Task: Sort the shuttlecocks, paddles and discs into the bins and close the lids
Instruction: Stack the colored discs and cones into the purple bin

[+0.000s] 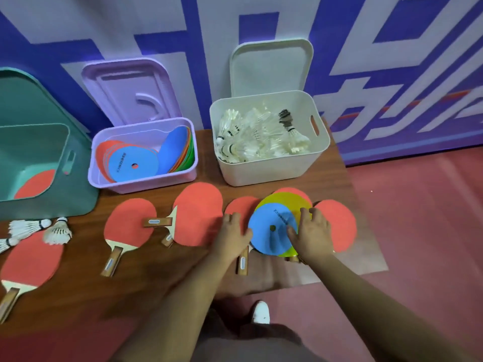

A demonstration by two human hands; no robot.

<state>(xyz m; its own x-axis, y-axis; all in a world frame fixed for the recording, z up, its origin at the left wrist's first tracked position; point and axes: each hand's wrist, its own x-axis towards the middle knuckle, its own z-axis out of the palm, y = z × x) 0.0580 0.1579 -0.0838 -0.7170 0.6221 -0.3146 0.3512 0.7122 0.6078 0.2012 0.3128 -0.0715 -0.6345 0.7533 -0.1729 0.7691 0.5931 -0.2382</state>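
A blue disc (269, 231) lies on top of a yellow disc (287, 199) and red paddles at the table's right. My right hand (312, 235) has its fingers curled on the discs' right side, thumb on the blue one. My left hand (232, 235) touches the blue disc's left edge, resting on a paddle (240, 207). Several more red paddles (130, 223) lie across the table. Shuttlecocks (56, 232) lie at the left. The purple bin (142, 182) holds discs, the white bin (264, 173) shuttlecocks, the green bin (78, 194) one paddle.
All three lids stand open against the blue-and-white wall: the purple lid (130, 87), the white lid (271, 66), the green lid (23, 100). The brown table (170, 273) ends just right of the paddles, above a red floor (418, 218). My white shoe (261, 312) shows below.
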